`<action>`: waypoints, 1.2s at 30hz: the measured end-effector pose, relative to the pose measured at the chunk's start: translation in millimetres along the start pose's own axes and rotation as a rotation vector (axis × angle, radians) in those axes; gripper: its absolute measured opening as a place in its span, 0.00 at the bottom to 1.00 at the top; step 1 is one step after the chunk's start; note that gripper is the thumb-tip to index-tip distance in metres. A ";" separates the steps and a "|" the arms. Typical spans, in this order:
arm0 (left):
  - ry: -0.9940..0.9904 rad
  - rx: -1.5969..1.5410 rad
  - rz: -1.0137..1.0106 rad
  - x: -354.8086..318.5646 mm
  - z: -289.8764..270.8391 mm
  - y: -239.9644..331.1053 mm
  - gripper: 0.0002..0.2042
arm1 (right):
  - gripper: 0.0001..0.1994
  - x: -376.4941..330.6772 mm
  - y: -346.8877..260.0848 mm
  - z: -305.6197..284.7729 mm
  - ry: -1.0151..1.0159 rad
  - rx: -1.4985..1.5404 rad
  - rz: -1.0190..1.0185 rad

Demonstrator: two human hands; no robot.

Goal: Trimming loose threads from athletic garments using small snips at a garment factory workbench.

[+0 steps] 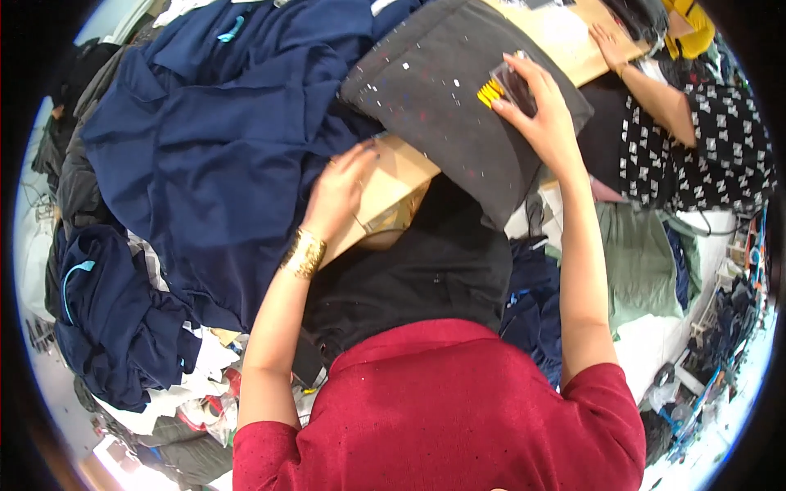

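My right hand [547, 123] pinches a small clear, dark-looking plastic case [516, 88] between thumb and fingers. Bright yellow strips [490, 93] show at the case's left end; what they are I cannot make out. Beneath it lies a dark grey folded cloth [434, 90], speckled with lint and thread bits. My left hand [337, 192] is a little blurred, its fingers stretched out over the edge of the light wooden tabletop [403, 170], beside a large navy blue garment [205, 147]. Nothing shows in that hand.
Another person's hand [612, 49] rests on the wooden surface at the far right, beside a black patterned garment [704, 155]. More navy clothing [123, 319] is heaped at the left. A green-grey cloth [639, 262] hangs at the right, and scraps [205, 368] lie low on the left.
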State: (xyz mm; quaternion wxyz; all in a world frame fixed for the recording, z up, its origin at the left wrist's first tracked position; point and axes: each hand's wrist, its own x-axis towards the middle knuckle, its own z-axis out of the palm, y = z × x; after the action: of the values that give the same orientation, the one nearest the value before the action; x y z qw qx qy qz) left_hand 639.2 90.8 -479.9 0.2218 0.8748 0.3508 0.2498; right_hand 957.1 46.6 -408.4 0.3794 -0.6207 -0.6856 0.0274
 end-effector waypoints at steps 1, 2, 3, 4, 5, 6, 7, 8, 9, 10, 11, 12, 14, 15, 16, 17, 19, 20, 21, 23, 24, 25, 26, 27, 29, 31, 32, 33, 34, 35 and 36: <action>0.020 0.016 0.016 2.7 2.1 1.7 0.13 | 0.29 -2.6 1.7 -1.5 0.021 0.020 0.005; 0.044 0.045 0.034 4.5 5.9 4.1 0.13 | 0.28 -4.4 7.2 -2.0 0.048 -0.026 -0.014; 0.048 0.038 0.036 4.8 7.2 7.2 0.14 | 0.28 -5.5 3.1 -3.2 0.076 -0.071 -0.034; 0.061 0.048 0.078 4.0 7.8 9.1 0.14 | 0.25 -10.9 -5.1 -6.8 0.091 -0.073 0.016; 0.080 0.067 0.117 2.9 4.7 8.2 0.14 | 0.21 -12.8 -17.9 -9.2 0.123 -0.041 -0.036; 0.053 0.093 0.103 -0.8 -0.8 7.5 0.16 | 0.17 -15.3 -30.8 -9.0 0.156 -0.003 -0.095; 0.045 0.103 0.102 -5.1 -7.0 6.9 0.16 | 0.09 -24.3 -52.1 -8.5 0.050 0.159 -0.117; 0.016 0.147 0.093 -10.0 -14.7 6.3 0.18 | 0.06 -40.7 -80.7 -4.6 -0.187 0.475 0.050; -0.009 0.179 0.093 -11.8 -18.0 8.9 0.19 | 0.05 -52.5 -94.9 -3.0 -0.502 0.610 0.007; 0.004 0.175 0.123 -13.0 -17.4 11.9 0.22 | 0.07 -73.8 -99.1 16.4 -0.772 0.802 0.066; -0.023 0.223 0.133 -16.2 -20.3 13.8 0.22 | 0.08 -99.7 -99.2 48.3 -0.894 0.739 0.102; -0.048 0.233 0.128 -21.1 -22.6 18.1 0.23 | 0.12 -123.0 -91.0 85.6 -0.891 0.532 0.081; -0.083 0.258 0.118 -37.3 -26.9 24.0 0.24 | 0.18 -139.8 -71.0 160.9 -0.690 0.258 0.216; -0.155 0.256 0.073 -49.5 -29.3 26.8 0.27 | 0.18 -131.5 -67.7 189.8 -0.692 0.279 0.342; -0.198 0.221 0.079 -45.5 -11.9 37.9 0.30 | 0.16 -153.2 -20.5 256.4 -0.718 0.123 0.488; -0.238 0.266 -0.010 -59.5 -17.5 35.2 0.30 | 0.20 -141.4 -30.8 278.7 -0.490 0.312 0.477; -0.212 0.265 -0.011 -61.3 -7.6 32.9 0.32 | 0.18 -121.0 -10.6 321.6 0.151 -0.068 0.103; -0.187 0.245 -0.066 -63.2 -12.7 31.2 0.32 | 0.26 -146.3 17.4 332.3 -0.262 -0.320 -0.061; -0.178 0.259 -0.078 -66.0 -12.2 28.3 0.32 | 0.26 -134.6 21.5 325.8 -0.249 -0.304 -0.091; -0.200 0.306 -0.084 -72.2 -13.7 22.9 0.30 | 0.26 -103.5 16.5 316.2 -0.206 -0.214 -0.096; -0.207 0.312 -0.090 -70.0 -15.9 24.7 0.29 | 0.26 -87.2 26.4 314.4 -0.175 -0.176 -0.095; -0.211 0.321 -0.090 -69.8 -16.2 24.8 0.29 | 0.27 -73.7 36.2 312.6 -0.147 -0.139 -0.090; -0.214 0.312 -0.080 -66.2 -14.1 25.3 0.29 | 0.27 -62.6 55.5 309.2 -0.116 -0.118 -0.076; -0.211 0.320 -0.079 -65.6 -13.5 24.4 0.29 | 0.27 -49.8 68.7 310.2 -0.085 -0.083 -0.067; -0.198 0.336 -0.069 -64.1 -13.4 22.5 0.30 | 0.27 -27.0 90.7 310.5 -0.029 -0.005 -0.046; -0.217 0.346 -0.081 -62.8 -13.3 21.5 0.29 | 0.27 -10.2 110.6 311.9 0.015 0.078 -0.022; -0.236 0.364 -0.087 -61.4 -13.3 21.5 0.29 | 0.27 -3.9 117.7 310.3 0.031 0.122 -0.011; -0.248 0.379 -0.076 -58.8 -13.1 22.0 0.28 | 0.27 0.3 126.6 309.7 0.046 0.163 0.005; -0.249 0.381 -0.073 -57.1 -10.6 21.5 0.28 | 0.27 4.3 135.5 308.4 0.061 0.204 0.020; -0.253 0.384 -0.093 -55.6 -10.7 23.4 0.26 | 0.27 7.1 139.2 306.3 0.068 0.249 0.038; -0.259 0.388 -0.094 -54.2 -10.7 23.8 0.27 | 0.28 10.0 142.7 303.4 0.076 0.293 0.055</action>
State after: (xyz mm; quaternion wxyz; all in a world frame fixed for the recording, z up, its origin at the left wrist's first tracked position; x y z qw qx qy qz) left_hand 610.7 38.1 -473.5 0.1039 0.9085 0.4014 0.0525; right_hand 908.0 219.3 -691.7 0.4906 -0.5779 -0.6421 0.1140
